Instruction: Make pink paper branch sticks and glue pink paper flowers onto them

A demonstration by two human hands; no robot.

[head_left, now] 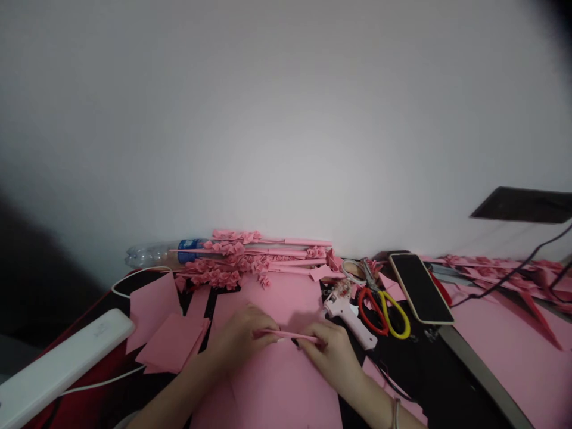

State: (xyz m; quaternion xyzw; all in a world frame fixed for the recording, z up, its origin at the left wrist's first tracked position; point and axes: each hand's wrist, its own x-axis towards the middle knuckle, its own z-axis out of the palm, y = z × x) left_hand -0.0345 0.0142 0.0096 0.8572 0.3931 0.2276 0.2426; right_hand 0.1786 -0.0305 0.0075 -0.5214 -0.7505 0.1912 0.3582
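Head view: left hand (243, 333) and right hand (333, 356) pinched a pink strip (288, 335). Flowered stems (223, 277) at their eleven o'clock looked finished; squares (167, 345) at nine lay plain

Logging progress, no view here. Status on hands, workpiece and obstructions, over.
Left hand, right hand pinching opposite ends of pink paper strip. Glue gun close beside right hand.

Pink paper piece (287, 335): plain, matte, narrow as I see it; I can't make out its folds
Ends: pinched in my left hand (245, 335) and right hand (331, 356), partly hidden by my fingers
Tilt: nearly level, dipping slightly toward my right
Place: in front of me, over the large pink sheet (286, 387)
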